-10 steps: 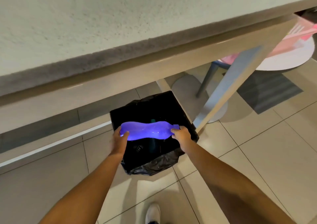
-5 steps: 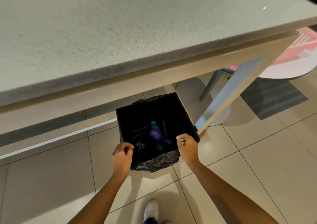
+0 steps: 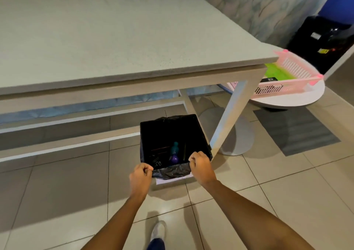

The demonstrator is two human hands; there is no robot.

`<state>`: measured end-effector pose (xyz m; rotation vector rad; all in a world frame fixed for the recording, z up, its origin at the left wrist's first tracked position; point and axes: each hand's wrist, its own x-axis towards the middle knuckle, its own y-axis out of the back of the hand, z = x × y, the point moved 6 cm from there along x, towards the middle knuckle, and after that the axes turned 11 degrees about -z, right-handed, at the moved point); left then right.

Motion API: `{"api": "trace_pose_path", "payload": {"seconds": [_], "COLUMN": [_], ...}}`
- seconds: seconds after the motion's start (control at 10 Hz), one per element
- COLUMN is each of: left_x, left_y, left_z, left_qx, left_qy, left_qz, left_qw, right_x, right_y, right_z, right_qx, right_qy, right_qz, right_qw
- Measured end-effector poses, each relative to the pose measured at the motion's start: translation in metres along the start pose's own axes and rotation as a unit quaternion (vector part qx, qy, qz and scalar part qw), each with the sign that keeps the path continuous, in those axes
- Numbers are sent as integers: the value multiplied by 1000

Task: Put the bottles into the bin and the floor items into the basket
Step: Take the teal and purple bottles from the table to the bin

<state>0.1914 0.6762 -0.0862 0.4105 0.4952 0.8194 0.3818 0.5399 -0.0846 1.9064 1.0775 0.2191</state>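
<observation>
Below the worktop's (image 3: 134, 38) edge, the purple bottle (image 3: 174, 159) now lies inside the bin (image 3: 201, 134), released since a second ago. Left hand (image 3: 140, 179) and right hand (image 3: 201, 168) curl empty, fingers pressed together. Basket (image 3: 291, 71) waits at two o'clock.

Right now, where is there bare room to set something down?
The grey speckled tabletop is bare to its edges. The tiled floor left of the black-lined bin is open. Crowded: the bin mouth, and the pink slatted basket on the round white table.

A home-like room: tiled floor (image 3: 287, 201), pale stone-topped table (image 3: 115, 38), lined bin (image 3: 172, 173), pink basket (image 3: 298, 71).
</observation>
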Motion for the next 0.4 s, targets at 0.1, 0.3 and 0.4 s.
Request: {"api": "trace_pose_path", "payload": {"seconds": [0.1, 0.3, 0.4], "left_x": [-39, -109, -126], "left_y": [4, 22, 38], "left_z": [-4, 2, 14], "left_qx": [6, 33, 37], "left_qy": [16, 30, 25], "left_qz": [12, 13, 23], "left_qw": [1000, 999, 999], "right_x": [-29, -91, -106], "right_y": [4, 18, 28], "right_z": [-9, -39, -62], "right_qx": [-34, -85, -85], "right_qy": [8, 48, 69], "right_qz": [-18, -28, -15], "right_qw": [999, 995, 994]}}
